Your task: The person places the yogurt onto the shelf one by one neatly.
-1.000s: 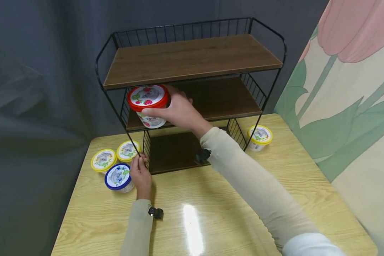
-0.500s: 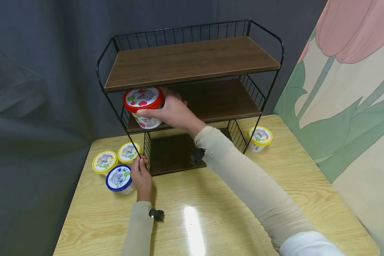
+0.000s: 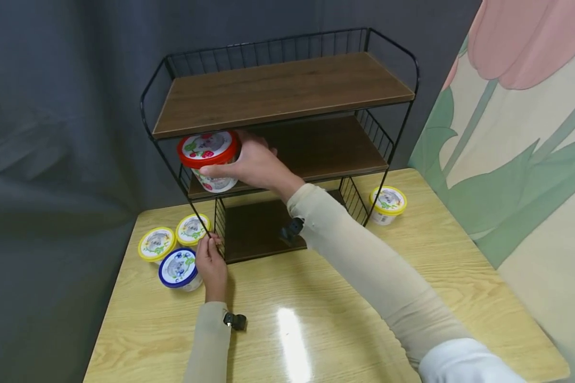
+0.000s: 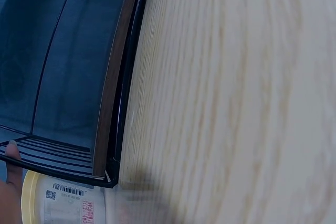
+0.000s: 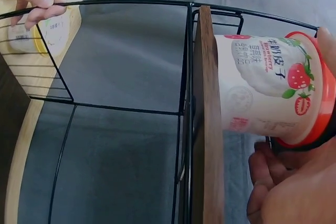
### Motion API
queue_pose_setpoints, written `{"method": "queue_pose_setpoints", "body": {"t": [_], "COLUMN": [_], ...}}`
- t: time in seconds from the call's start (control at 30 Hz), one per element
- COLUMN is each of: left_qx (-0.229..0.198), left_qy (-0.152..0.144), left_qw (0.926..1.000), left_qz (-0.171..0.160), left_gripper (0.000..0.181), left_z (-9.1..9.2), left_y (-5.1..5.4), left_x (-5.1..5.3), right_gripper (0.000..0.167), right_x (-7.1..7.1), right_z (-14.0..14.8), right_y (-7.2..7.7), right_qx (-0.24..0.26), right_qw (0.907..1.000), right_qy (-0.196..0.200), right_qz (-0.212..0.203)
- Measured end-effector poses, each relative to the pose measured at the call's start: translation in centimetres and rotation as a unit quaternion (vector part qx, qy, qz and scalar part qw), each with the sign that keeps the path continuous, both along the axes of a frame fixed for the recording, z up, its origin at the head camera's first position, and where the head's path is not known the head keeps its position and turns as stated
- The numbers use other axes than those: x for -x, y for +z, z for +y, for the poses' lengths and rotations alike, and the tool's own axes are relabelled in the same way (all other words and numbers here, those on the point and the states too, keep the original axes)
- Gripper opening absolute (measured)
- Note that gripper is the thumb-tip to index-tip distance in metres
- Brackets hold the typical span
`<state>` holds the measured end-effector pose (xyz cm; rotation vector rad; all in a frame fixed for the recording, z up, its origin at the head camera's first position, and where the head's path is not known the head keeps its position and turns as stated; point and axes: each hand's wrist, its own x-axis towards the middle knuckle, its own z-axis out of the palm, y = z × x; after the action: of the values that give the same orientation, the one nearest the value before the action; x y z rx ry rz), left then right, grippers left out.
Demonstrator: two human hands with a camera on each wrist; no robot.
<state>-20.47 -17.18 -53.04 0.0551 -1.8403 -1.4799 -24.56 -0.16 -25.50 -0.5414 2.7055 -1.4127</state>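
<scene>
A pale, wood-grained counter (image 3: 354,308) carries a three-tiered rack (image 3: 282,90) of black wire and dark, grained boards. At the middle tier's left front is a round, tapering red-lidded tub (image 3: 206,151); the right hand (image 3: 262,162) has a wide grip curved round it, while the left hand (image 3: 213,268) narrowly pinches the rack's lower-left wire.

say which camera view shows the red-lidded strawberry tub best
The right wrist view: the strawberry tub appears large and side-on there, its "strawberry" print legible. The head view shows its lid from above and part of its side, the right hand covering some. The left wrist view doesn't show it.
</scene>
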Motion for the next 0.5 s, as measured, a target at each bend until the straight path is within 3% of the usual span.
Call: {"method": "queue_pose_setpoints", "body": {"t": [0.13,0.2,0.37,0.5], "left_qx": [0.003,0.009,0.018,0.012], "left_qy": [0.011,0.009,0.003,0.004], "left_qw": [0.9999,0.9999,0.9998,0.9999], "left_qz": [0.0,0.001,-0.001,-0.005], "left_gripper": [0.023,0.023,0.023,0.023], "left_z": [0.3,0.8,1.5,1.5], "left_y": [0.5,1.4,3.3,3.5], "left_x": [-0.3,-0.8,-1.9,-2.1], "right_gripper": [0.093,0.087,0.074,0.067], "right_x": [-1.0,-1.7,-4.0,-5.8], "right_z": [1.5,3.0,7.6,10.4], "right_y": [-0.5,-1.1,-3.6,-6.1], "right_qx": [0.0,0.025,0.075,0.062], "right_qw": [0.999,0.997,0.9902,0.9885], "right_qy": [-0.039,-0.055,-0.066,-0.063], "right_qz": [0.022,0.048,0.097,0.122]}}
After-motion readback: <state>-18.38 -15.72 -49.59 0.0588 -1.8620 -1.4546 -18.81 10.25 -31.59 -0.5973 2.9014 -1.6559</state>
